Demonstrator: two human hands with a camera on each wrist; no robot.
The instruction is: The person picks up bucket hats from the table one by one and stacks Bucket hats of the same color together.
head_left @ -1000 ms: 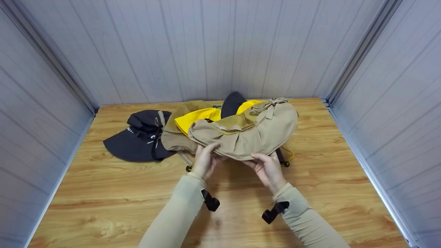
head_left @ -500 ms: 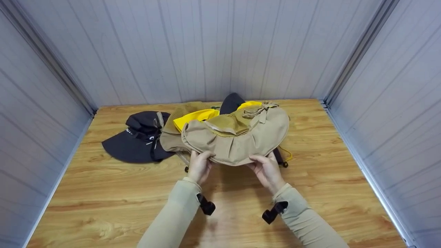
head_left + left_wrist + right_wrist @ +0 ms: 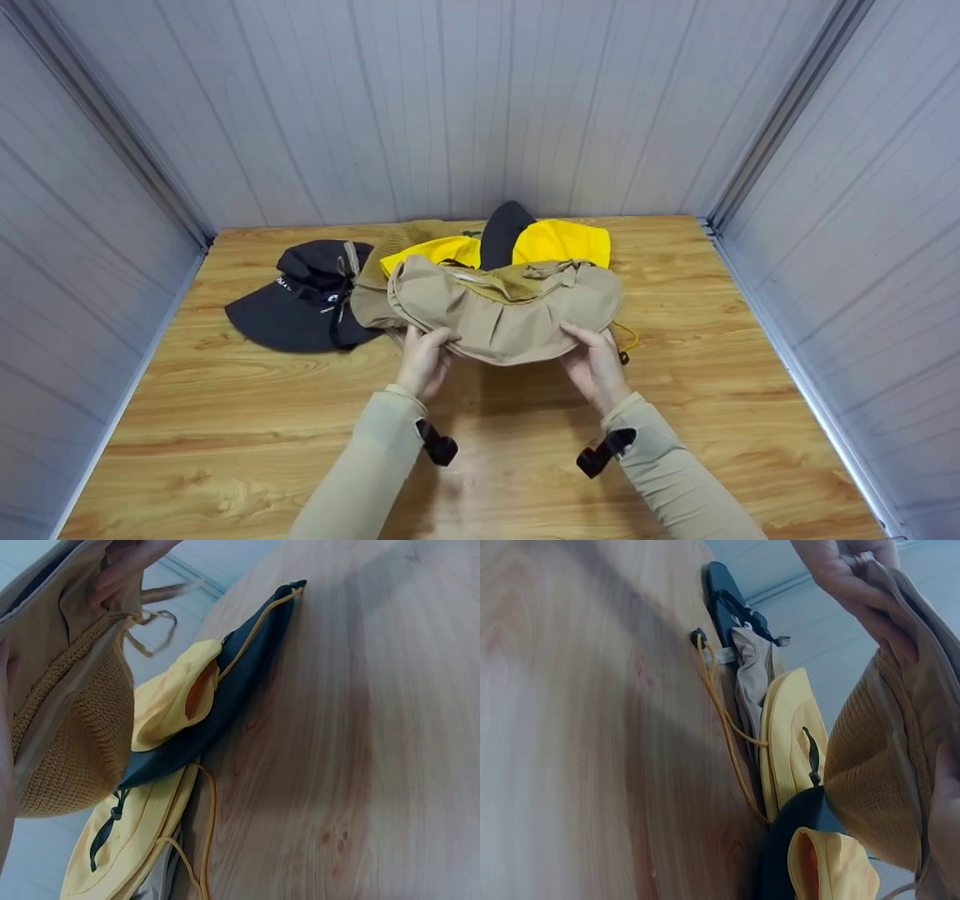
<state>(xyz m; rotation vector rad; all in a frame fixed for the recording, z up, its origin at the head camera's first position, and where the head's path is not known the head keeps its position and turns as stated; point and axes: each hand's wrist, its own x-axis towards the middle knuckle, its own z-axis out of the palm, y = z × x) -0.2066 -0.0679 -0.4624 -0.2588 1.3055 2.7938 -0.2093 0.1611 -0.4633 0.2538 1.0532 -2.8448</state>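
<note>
Both hands hold a beige sun hat above the table by the front edge of its pleated brim. My left hand pinches the brim's left part, thumb on top. On the right part, my right hand grips the same edge. The hat's mesh crown hangs below the brim in the left wrist view, and a cloth tie dangles beside it. In the right wrist view the mesh crown shows clear of the tabletop. Behind the held hat lies a yellow-and-black hat, partly covered by it.
A black wide-brimmed cap lies at the left of the pile. Next to it are another beige mesh hat and a yellow hat. A yellow cord trails on the wooden table. Pale panel walls enclose the back and sides.
The held beige hat has come left and lower, towards the person, uncovering more of the yellow hat behind. My left hand has shifted left along with it; the hands are farther apart.
</note>
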